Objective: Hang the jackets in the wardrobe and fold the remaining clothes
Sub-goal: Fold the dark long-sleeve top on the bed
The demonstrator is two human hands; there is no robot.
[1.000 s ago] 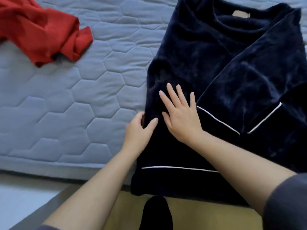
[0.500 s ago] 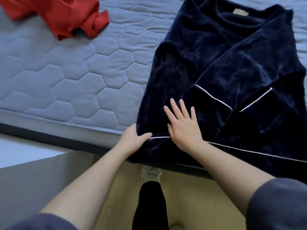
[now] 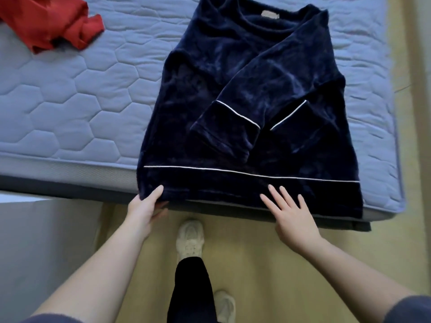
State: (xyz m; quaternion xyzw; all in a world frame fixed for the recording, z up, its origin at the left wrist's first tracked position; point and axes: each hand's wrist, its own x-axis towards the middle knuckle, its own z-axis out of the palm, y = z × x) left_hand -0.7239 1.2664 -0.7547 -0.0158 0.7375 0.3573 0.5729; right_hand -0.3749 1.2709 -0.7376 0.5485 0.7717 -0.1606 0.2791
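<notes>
1. The navy top (image 3: 233, 89) lies flat on the mattress (image 3: 70, 101), on its near right part. The hem band (image 3: 210, 185) hangs a little over the mattress's near edge.
2. Both sleeves (image 3: 233, 127) are already folded in across the body, cuffs meeting approx. at the middle.
3. L hand (image 3: 145, 207): at the mattress's near edge, pinching the hem's left corner, thumb (image 3: 156, 192) on top and the other fingers under the cloth.
4. R hand (image 3: 293, 217): also at the near edge. Its fingers (image 3: 286, 197) are straight and spread wide, lying flat on the hem band and gripping nothing.
5. Change: 1 s ago both hands were close together higher up on the top's left side, R palm pressing flat. Since then they came down to the hem and moved apart.
6. Meaning, in my judgement: the side smoothing is finished, and the next step is probably lifting the hem toward the collar, w/ R hand still needing a grip.
7. A red garment (image 3: 46, 22) waits crumpled at the mattress's far left, not folded yet.
</notes>
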